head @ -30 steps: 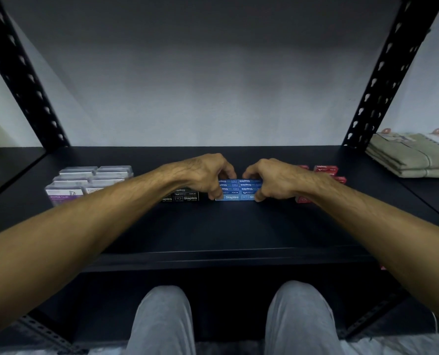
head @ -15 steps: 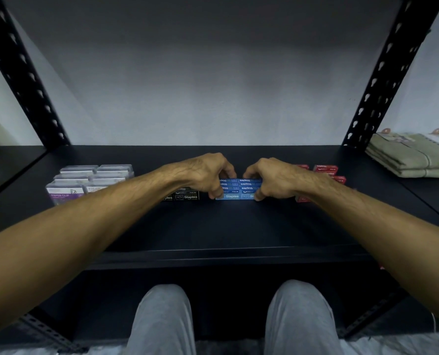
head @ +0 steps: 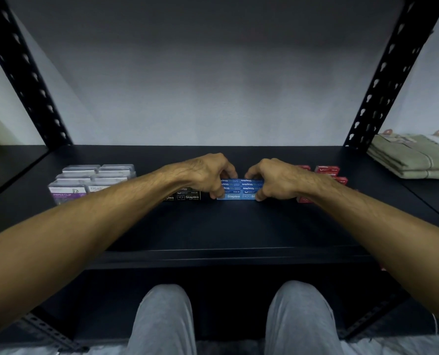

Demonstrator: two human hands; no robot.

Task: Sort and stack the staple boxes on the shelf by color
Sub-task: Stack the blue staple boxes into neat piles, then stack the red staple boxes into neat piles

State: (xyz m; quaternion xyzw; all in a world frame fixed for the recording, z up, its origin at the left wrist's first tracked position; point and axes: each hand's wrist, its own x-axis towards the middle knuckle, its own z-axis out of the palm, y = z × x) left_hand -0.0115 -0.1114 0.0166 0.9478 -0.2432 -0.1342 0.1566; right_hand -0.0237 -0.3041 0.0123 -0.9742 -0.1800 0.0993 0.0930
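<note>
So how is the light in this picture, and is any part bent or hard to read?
Head view: dim, light falling on the back wall; black metal uprights bow outward from wide-angle distortion; blue cardboard staple boxes read clearly between both hands, red boxes look soft.

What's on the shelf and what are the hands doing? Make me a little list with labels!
Place: black shelf
Left hand: grips the left end of the blue staple boxes
Right hand: grips the right end of the same blue boxes
Blue boxes: stacked in rows, resting on the shelf, middle
Black staple boxes: just left of the blue ones
Red staple boxes: to the right, partly hidden by the right arm
Paper clip boxes: clear, far left
Folded cloth: on the next shelf, right
</note>
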